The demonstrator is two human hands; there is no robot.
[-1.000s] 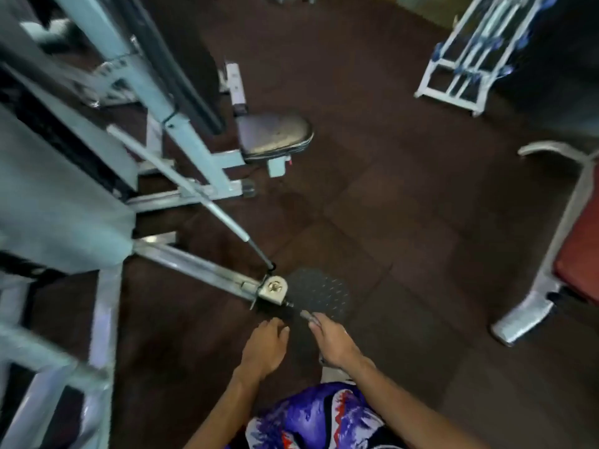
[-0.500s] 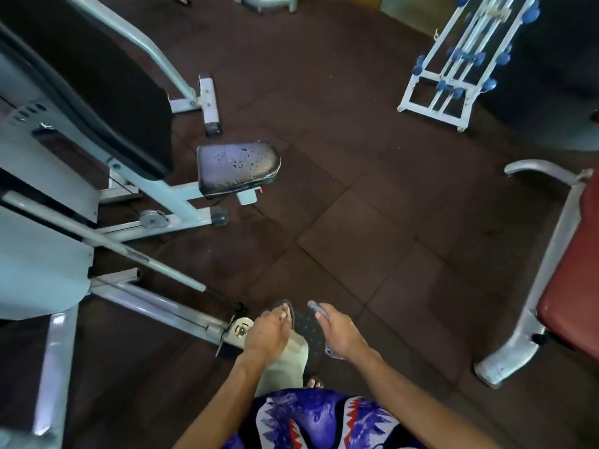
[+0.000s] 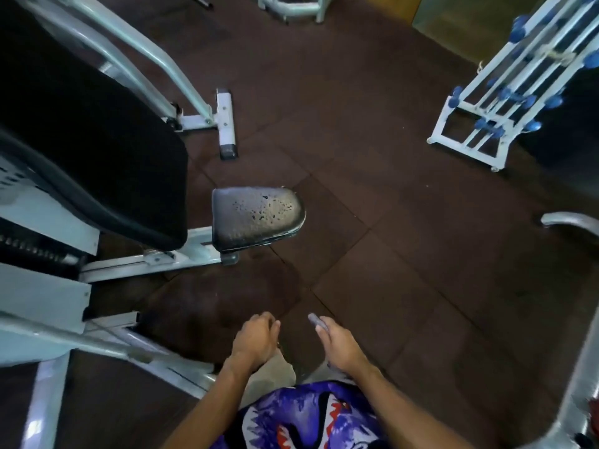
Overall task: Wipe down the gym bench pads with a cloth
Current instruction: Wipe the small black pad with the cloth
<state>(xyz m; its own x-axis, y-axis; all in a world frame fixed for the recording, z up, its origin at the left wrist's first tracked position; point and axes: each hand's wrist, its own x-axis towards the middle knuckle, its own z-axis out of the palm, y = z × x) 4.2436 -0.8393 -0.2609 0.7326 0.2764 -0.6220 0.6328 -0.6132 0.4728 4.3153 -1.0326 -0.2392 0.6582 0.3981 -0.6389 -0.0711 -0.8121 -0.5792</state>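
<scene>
A small black seat pad [image 3: 256, 218], beaded with water drops, sits mid-frame on a pale metal machine. Its large black back pad [image 3: 97, 157] rises at the left. My left hand [image 3: 256, 340] hangs low in front of me, fingers curled, with a pale beige cloth [image 3: 270, 374] trailing below it. My right hand [image 3: 340, 345] is beside it and pinches a small grey object [image 3: 316, 320] that sticks out past the fingers. Both hands are well short of the seat pad and touch neither pad.
The machine's pale frame [image 3: 146, 260] and a slanted bar [image 3: 81, 341] fill the left side. A white rack with blue knobs [image 3: 505, 102] stands at the far right. Another bench's grey metal frame [image 3: 577, 384] edges the lower right. Dark rubber floor tiles [image 3: 389, 238] lie between.
The view has swung so the seat pad is nearer and more central; the foot plate by my hands has left view. Both hands keep their grip and pose.
</scene>
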